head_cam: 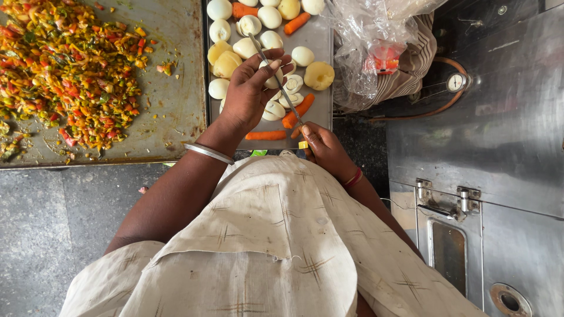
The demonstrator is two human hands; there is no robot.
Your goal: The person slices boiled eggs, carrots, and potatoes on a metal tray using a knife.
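Head view: knife [276, 79] across both hands.

We see both arms reaching forward from under a loose cream garment; the left hand [249, 88] is stretched furthest, back of the hand up, wrist bent slightly down, fingers curled and pressing at the tips, thumb tucked toward the palm; a silver bangle circles that forearm above the wrist; the right hand [324, 149] sits nearer the body, lower, fingers folded into a closed grip, thumb on top; red bands ring its wrist.
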